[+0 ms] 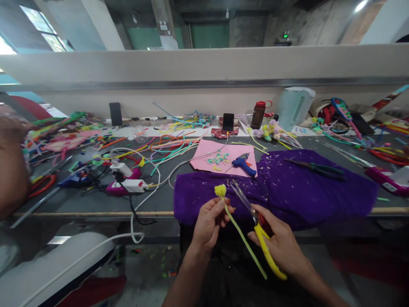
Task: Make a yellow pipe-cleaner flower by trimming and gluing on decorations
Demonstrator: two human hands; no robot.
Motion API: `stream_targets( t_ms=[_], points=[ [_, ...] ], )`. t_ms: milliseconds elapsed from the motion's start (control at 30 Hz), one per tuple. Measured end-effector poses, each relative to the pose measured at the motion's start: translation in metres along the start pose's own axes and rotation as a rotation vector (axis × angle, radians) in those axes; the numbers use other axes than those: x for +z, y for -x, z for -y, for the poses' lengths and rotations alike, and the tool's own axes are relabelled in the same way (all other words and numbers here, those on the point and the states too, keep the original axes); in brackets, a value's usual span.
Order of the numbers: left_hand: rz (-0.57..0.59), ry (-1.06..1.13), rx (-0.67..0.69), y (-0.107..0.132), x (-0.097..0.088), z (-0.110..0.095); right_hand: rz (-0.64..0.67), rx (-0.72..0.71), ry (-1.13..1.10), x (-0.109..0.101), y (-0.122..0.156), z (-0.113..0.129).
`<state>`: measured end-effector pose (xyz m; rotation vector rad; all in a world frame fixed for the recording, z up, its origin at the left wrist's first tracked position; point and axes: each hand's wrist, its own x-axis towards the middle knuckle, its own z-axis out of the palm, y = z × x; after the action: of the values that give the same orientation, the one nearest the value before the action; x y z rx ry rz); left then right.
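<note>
My left hand [209, 221] pinches a green pipe-cleaner stem [244, 243] just below its small yellow flower head [220, 190], which points up. My right hand [279, 245] grips yellow-handled scissors [260, 236]; their blades [243, 198] reach up toward the flower head from the right and stop just short of it. Both hands hover over the front edge of a purple cloth [287, 192] that is speckled with yellow clippings.
On the grey table [79, 202] lie a pink sheet [207, 155], a blue glue gun [244, 164], green pliers [319, 168], many coloured pipe cleaners [169, 147], a power strip [134, 185], phones, a brown bottle [258, 115] and a kettle [294, 106]. Another person's arm [11, 170] is at left.
</note>
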<state>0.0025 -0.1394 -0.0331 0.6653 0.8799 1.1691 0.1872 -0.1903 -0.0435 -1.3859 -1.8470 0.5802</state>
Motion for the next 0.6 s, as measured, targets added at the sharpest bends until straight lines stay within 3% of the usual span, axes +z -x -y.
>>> stream_targets(
  t_ms=[267,600],
  points=[
    [0.063,0.012,0.022,0.0,0.001,0.003,-0.01,-0.096,0.129,0.01,-0.001,-0.001],
    [0.038,0.0,-0.023,0.0,0.002,0.006,-0.066,-0.182,0.223,0.015,-0.002,-0.009]
  ],
)
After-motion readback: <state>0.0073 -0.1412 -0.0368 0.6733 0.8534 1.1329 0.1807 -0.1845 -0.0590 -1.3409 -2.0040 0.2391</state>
